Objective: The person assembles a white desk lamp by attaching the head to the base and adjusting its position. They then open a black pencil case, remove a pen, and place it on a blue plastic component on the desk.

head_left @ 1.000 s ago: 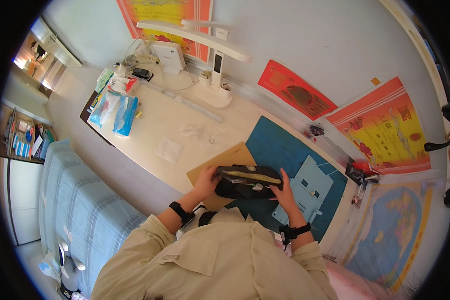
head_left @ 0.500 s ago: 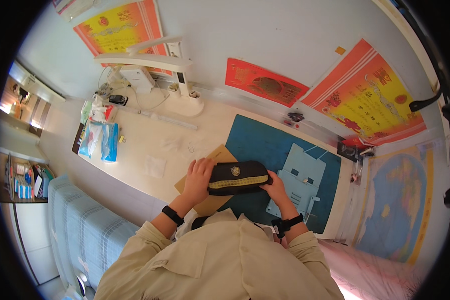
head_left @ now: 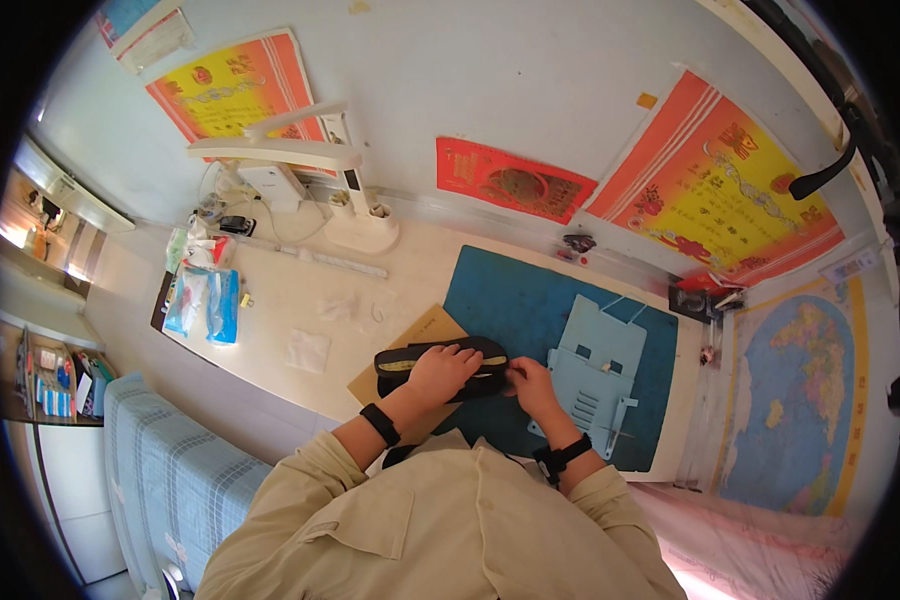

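Note:
A black pencil case [head_left: 398, 362] with a yellow-green band lies over a brown cardboard sheet [head_left: 432, 325] and the edge of a dark teal desk mat [head_left: 500, 270]. My left hand [head_left: 444, 374] reaches across the case and grips its middle, covering part of the band. At the right end of the case, my right hand [head_left: 532, 386] is closed in a pinch on its edge. Whether a zip pull sits between those fingertips is too small to tell. Just right of that hand rests a light-blue plastic book stand [head_left: 592, 360] on the mat.
A white desk lamp [head_left: 365, 232] stands at the back of the desk. Plastic-wrapped packs [head_left: 220, 305] lie on the left end, with a clear small bag [head_left: 308, 350] nearer the middle. A chair or seat under blue checked cloth [head_left: 185, 470] is at the lower left.
The pencil case has moved left and turned, so its band now faces up. My left hand has shifted from its left end onto its top; my right hand now pinches the right end.

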Available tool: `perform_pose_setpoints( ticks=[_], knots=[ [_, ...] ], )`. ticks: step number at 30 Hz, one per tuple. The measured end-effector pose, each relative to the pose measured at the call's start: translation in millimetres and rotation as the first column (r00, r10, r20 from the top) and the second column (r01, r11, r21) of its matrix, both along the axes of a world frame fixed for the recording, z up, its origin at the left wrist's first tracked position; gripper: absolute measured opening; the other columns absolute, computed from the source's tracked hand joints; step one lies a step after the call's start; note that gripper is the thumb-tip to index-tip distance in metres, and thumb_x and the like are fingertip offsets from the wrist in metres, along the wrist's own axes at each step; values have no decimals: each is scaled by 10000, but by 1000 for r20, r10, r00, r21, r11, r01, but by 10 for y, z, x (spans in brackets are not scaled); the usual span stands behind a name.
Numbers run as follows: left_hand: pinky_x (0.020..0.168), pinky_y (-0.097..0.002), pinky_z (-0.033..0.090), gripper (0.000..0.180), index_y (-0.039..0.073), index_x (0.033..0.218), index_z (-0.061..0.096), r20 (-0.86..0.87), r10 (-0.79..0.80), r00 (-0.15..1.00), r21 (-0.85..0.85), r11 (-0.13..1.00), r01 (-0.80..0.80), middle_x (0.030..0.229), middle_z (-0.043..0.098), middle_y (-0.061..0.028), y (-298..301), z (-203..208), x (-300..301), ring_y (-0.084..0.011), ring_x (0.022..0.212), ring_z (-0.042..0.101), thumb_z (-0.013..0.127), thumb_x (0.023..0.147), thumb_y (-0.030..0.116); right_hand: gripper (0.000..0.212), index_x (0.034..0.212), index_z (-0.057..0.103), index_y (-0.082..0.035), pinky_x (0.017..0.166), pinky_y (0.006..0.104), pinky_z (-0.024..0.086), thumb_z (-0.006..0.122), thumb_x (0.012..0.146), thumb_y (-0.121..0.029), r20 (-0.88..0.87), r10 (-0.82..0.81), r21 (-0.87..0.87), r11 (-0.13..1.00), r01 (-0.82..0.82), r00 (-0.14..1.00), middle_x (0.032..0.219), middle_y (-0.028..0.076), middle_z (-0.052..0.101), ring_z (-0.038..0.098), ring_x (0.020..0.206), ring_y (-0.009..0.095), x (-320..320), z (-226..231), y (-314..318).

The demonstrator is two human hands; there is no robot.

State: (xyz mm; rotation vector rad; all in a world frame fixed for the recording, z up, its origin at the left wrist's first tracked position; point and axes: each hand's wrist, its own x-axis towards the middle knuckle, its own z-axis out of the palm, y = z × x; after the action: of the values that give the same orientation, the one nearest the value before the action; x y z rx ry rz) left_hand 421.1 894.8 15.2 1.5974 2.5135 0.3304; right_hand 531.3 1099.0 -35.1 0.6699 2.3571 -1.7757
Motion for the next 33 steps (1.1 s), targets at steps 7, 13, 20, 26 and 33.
perform_pose_setpoints(
  ticks=[7,13,20,26,33],
  knots=[
    [892,-377,521,358,80,1192,594,-90,-151,984,53,986,156,1174,661,-55,-78,49,-2,-265,1083,648,581,840,143,71,835,567,-50,661,428,547,599,780,-19,-5,582,863,413,-290,813,857,117,655,650,844,326,-176,182,215],
    [849,-358,549,339,86,1178,600,-114,-278,954,137,946,292,1120,677,-37,-64,32,-113,-241,1056,666,574,849,164,85,846,573,-56,683,447,524,610,772,-34,175,690,835,274,-478,702,817,98,613,625,872,311,-535,232,379],
    [710,-417,530,226,122,1079,628,266,23,964,94,994,-49,919,684,-105,7,217,-608,-313,874,664,646,869,203,73,925,623,-64,765,459,515,602,858,-86,199,619,748,405,-525,760,943,113,623,613,921,332,-692,455,421],
    [760,-449,509,177,93,932,657,239,134,962,44,988,-148,906,693,-110,92,242,-1150,-348,879,651,686,859,252,119,971,599,-45,783,484,501,534,939,-140,13,359,554,775,-306,933,1020,163,630,600,952,399,-637,209,385],
    [785,-443,482,138,86,882,650,188,176,966,160,965,-207,934,598,-122,-227,261,-1025,-353,916,580,714,805,182,171,1125,559,-35,696,423,536,540,989,-136,23,180,273,945,-180,983,985,151,653,655,846,308,-498,-98,358]
  ],
)
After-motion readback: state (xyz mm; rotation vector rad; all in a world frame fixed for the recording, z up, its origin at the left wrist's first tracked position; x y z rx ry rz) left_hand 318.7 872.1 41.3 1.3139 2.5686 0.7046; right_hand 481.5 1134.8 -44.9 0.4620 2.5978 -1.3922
